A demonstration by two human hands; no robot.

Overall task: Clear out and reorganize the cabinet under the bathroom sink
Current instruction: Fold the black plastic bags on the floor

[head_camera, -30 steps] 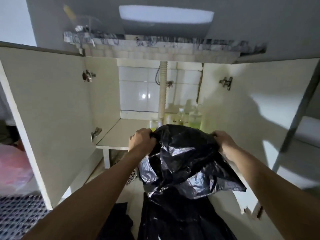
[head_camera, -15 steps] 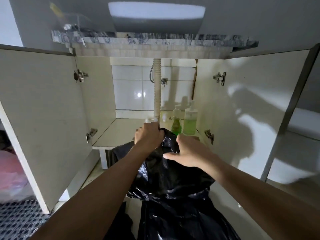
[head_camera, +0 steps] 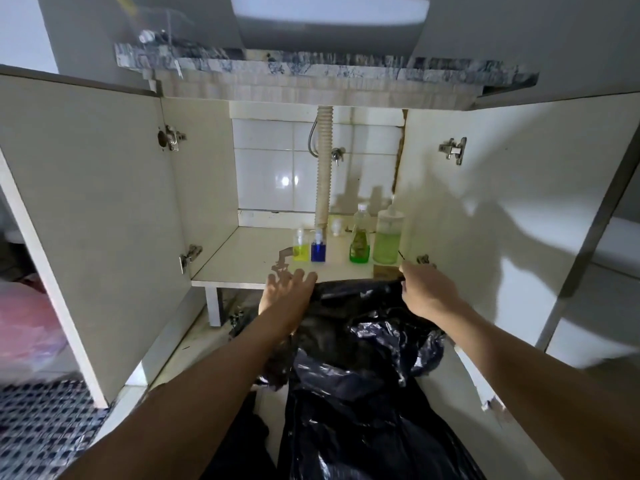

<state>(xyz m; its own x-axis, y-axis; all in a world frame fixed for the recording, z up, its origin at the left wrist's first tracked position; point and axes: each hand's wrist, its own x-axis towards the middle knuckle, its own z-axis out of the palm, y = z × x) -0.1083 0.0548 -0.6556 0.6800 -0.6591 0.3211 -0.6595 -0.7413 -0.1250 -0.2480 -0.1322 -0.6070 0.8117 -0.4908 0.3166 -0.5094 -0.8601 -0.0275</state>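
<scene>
Right grip (head_camera: 424,295) pinching black bag (head_camera: 360,344) rim; left grip (head_camera: 289,289) released, fingers spread against bag's left edge, before shelf (head_camera: 249,261) holding bottles (head_camera: 360,237).

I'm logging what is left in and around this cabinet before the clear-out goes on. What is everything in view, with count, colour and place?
small bottles: 2, one yellow liquid, one blue, shelf centre, in front of the pipe
tall bottles: 2, green liquid, shelf right; the right one is paler and wider
small white item: 1, behind the pipe; too blurred to name
drain pipe: 1, cream, corrugated, down the back wall
cabinet doors: 2, white, swung open
bin bag: 1, black, on the floor before the shelf
pink bag: 1, far left
left hand: open, at the bag's rim
right hand: grips the bag's rim
</scene>
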